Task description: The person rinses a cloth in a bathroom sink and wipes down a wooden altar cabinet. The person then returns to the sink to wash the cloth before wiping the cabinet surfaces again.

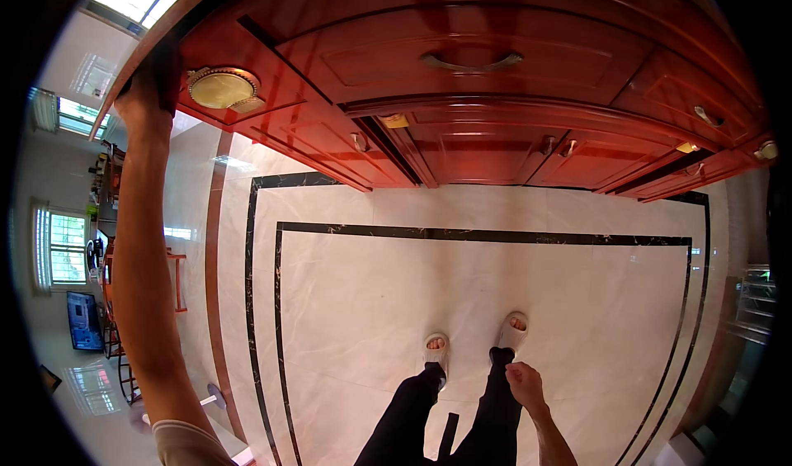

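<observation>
My left arm stretches up along the left side to a glossy red wooden cabinet [470, 39]. At the cabinet's upper left end, my left hand [143, 97] reaches into shadow beside a brown curved edge [127, 73]. Its fingers are too dark to make out, as is anything in them. A round brass-coloured fitting [224, 89] sits on the cabinet panel just right of that hand. Low in front of my dark trousers [402, 419] hangs my right hand [525, 382], fingers curled in, with no object visible in it. Curved metal handles [471, 63] mark the drawers and doors.
Pale tiles with black border strips [482, 234] form the floor under my light slippers [512, 333]. To the left are a lit screen [85, 320], red wooden chairs [127, 367], a fan [213, 398] and a window [67, 248]. A metal rack [755, 302] stands at the right.
</observation>
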The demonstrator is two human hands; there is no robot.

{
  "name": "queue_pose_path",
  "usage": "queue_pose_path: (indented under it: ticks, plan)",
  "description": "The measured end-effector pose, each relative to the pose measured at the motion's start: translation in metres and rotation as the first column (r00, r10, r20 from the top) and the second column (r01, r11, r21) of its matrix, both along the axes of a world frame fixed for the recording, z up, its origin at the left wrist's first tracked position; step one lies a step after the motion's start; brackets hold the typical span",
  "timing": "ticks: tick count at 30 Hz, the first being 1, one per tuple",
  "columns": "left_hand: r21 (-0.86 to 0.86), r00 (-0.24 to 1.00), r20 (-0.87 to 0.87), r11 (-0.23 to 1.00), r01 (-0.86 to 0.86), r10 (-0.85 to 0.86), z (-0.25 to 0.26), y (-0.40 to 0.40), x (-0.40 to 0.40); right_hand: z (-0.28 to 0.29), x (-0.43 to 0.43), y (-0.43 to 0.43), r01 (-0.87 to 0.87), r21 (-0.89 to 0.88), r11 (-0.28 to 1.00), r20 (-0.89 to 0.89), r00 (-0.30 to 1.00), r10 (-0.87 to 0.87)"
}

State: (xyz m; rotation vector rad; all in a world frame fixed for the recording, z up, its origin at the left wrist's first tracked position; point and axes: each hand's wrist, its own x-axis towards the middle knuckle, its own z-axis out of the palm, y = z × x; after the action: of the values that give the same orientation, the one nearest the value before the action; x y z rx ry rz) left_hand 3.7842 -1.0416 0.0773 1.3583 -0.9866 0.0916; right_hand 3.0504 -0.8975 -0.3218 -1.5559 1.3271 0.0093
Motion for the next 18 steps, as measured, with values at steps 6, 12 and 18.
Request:
queue_pose_path:
  ticks: [6,12,18]
  plan:
    - [-0.027,0.991,-0.112,0.997,0.066,-0.069,-0.01,-0.041,-0.107,-0.003,-0.003,0.001,0.017,-0.101,0.995,0.009,1.0,-0.016]
    - [0.274,0.923,-0.344,0.921,0.276,-0.174,-0.05,-0.069,-0.314,0.036,-0.001,0.002,0.099,-0.098,0.99,-0.017,0.995,-0.101]
    - [-0.063,0.182,-0.937,0.656,0.753,-0.298,-0.093,-0.068,-0.473,0.154,-0.025,-0.043,0.373,0.033,0.927,0.258,0.893,-0.369]
